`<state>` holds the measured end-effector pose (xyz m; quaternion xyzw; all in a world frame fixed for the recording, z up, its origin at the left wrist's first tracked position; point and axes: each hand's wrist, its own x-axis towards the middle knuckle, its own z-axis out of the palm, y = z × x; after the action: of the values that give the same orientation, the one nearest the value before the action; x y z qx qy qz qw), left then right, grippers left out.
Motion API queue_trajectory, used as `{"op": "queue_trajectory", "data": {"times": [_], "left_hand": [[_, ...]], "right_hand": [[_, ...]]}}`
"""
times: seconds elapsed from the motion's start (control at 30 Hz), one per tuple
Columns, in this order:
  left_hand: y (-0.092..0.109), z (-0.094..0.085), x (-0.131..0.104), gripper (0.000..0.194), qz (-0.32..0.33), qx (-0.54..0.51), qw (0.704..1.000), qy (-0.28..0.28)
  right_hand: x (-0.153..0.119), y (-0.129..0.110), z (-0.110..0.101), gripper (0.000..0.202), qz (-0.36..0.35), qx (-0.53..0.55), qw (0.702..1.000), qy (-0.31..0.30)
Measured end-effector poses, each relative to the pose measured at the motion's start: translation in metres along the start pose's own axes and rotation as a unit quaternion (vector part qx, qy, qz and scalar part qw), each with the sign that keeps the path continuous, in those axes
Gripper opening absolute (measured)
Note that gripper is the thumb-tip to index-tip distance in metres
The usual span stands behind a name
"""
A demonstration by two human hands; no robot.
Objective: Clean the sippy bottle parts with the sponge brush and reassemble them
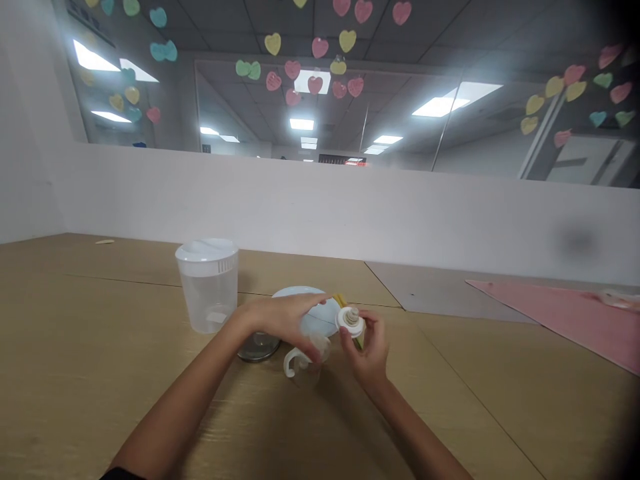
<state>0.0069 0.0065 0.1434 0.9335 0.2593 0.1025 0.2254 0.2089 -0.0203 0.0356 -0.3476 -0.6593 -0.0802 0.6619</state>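
Observation:
My right hand [371,347] pinches a round white cap [350,323] with a ribbed beige knob in its middle. Behind the cap, a yellow-green strip [340,300] shows in part; I cannot tell whether it is joined to the cap. My left hand [283,320] reaches over a small translucent cup [320,347] with a curved white handle [289,365]. Its fingers and thumb are spread apart, the thumb in front of the cup; whether it touches is unclear. Under and behind the hands lies a pale blue plate [295,291]. A round metal-rimmed dish [257,350] is partly hidden by my left wrist.
A translucent white bucket [209,293] with a lid stands to the left on the wooden table [125,320]. Farther back lies a small flat beige piece [105,241]. Pink cloth or sheet [575,320] covers the right side. A white wall with windows rises behind.

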Motion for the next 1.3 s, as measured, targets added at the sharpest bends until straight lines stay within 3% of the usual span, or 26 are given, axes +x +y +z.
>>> {"op": "queue_trajectory", "data": {"times": [0.07,0.2,0.43,0.7,0.93,1.23,1.3], "left_hand": [[-0.01,0.006,0.005,0.099,0.017,0.011,0.999,-0.035],[-0.023,0.016,0.014,0.092,0.066,0.03,0.997,-0.023],[-0.029,0.017,0.016,0.082,0.031,0.023,0.998,-0.052],[-0.03,0.017,0.016,0.074,0.047,0.005,0.998,-0.036],[-0.036,0.015,0.023,0.088,0.025,0.026,0.996,-0.086],[-0.032,0.017,0.016,0.088,0.056,0.023,0.998,-0.027],[-0.034,0.017,0.018,0.092,0.046,0.029,0.998,-0.043]], "right_hand": [[-0.002,-0.001,0.001,0.028,-0.006,0.04,0.999,-0.032],[-0.005,-0.009,0.003,0.029,-0.037,0.051,0.993,-0.097],[-0.007,-0.013,0.005,0.031,-0.051,-0.002,0.988,-0.147],[-0.008,-0.013,0.007,0.031,-0.03,-0.006,0.987,-0.16],[-0.01,-0.014,0.005,0.033,-0.033,0.011,0.985,-0.166],[-0.009,-0.013,0.007,0.034,-0.044,0.002,0.982,-0.182],[-0.009,-0.014,0.007,0.034,-0.047,0.004,0.982,-0.181]]}}
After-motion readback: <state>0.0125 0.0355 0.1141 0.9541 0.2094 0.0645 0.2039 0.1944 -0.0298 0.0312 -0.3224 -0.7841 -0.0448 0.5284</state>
